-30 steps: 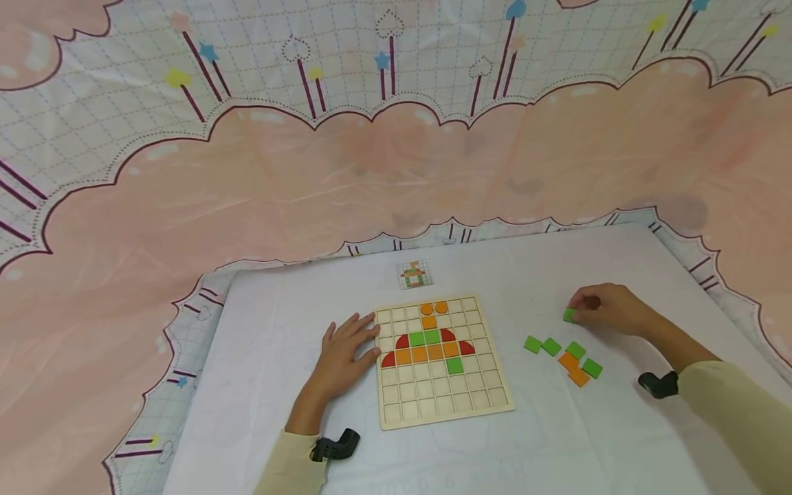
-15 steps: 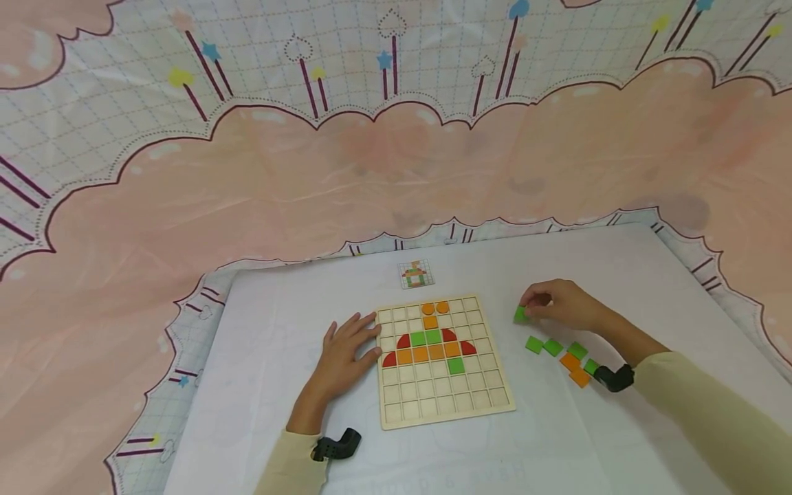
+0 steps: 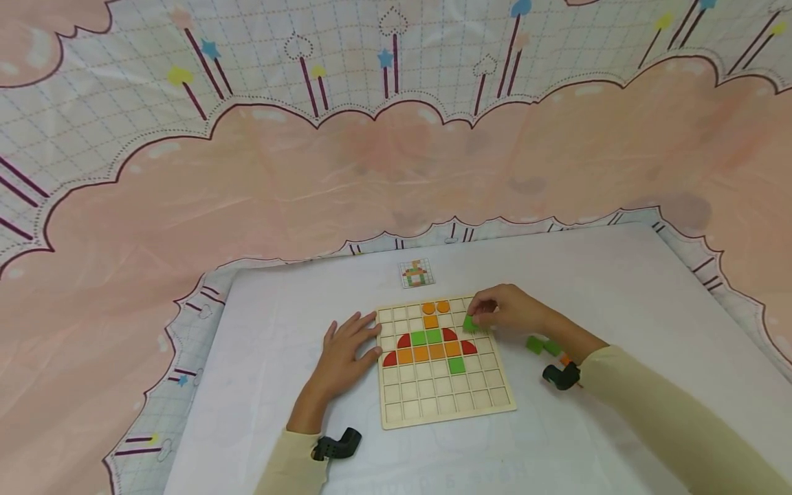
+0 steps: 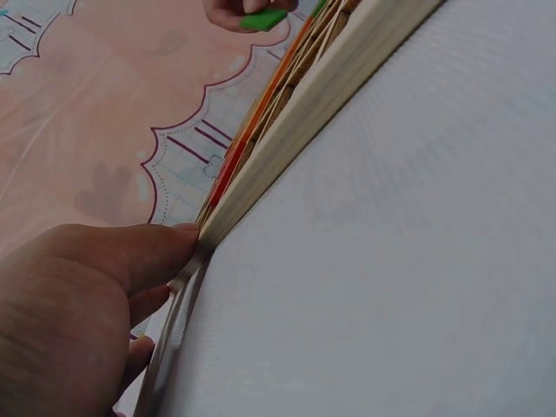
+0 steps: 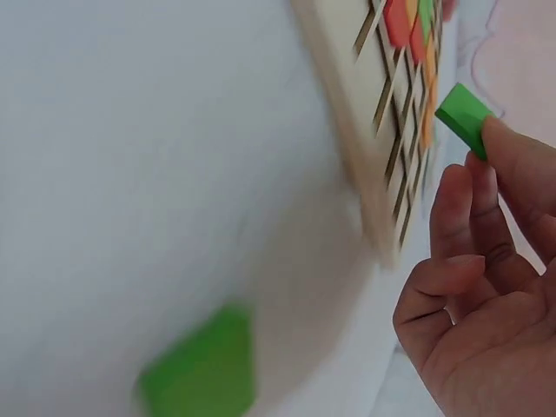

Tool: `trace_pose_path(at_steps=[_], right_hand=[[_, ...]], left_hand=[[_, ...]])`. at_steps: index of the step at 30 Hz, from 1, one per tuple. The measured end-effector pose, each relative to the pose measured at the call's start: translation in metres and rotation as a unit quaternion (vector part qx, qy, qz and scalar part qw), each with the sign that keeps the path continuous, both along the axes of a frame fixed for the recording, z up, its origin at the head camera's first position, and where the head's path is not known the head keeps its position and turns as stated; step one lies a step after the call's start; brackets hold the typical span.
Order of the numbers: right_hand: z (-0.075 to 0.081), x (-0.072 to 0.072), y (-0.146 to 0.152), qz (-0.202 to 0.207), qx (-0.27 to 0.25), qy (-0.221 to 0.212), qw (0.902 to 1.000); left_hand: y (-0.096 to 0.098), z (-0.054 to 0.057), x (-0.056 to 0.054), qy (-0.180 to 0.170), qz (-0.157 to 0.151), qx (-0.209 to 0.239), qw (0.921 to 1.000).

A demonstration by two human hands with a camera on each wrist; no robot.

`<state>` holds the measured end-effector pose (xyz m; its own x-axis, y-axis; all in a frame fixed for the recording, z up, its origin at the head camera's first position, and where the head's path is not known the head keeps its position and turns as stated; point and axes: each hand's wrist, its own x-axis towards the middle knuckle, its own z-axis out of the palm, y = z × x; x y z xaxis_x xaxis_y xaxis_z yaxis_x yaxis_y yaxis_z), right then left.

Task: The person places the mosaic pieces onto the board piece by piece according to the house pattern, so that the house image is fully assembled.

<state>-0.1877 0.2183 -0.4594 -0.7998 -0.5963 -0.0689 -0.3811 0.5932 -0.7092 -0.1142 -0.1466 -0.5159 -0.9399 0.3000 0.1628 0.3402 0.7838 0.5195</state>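
My right hand (image 3: 512, 309) pinches a green square tile (image 5: 466, 117) between thumb and fingertips, over the upper right part of a wooden grid board (image 3: 433, 402). In the head view that tile hides a few of the board's cells. Orange circles, orange and green squares and red quarter-round pieces (image 3: 468, 347) sit in the board's cells. At the board's left edge my left hand (image 3: 348, 357) rests with its fingers spread, and the left wrist view has its thumb (image 4: 165, 248) touching the rim.
A small pattern card (image 3: 417, 273) lies behind the board on the white table (image 3: 278, 309). Right of the board are loose green tiles (image 3: 535, 345) and a bit of orange, partly hidden by the right forearm and its black wrist camera (image 3: 561, 376).
My right hand has carried the green tile leftward from the table's right side to above the board. The left hand has stayed at the board's edge.
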Motion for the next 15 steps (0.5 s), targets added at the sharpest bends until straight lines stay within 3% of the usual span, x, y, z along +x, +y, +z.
trace_pose_path(at_steps=[15], right_hand=[[-0.003,0.015,-0.077,0.058,-0.019,-0.048,0.9970]], left_hand=[[-0.001,0.002,0.000,-0.004,-0.002,0.005,1.0000]])
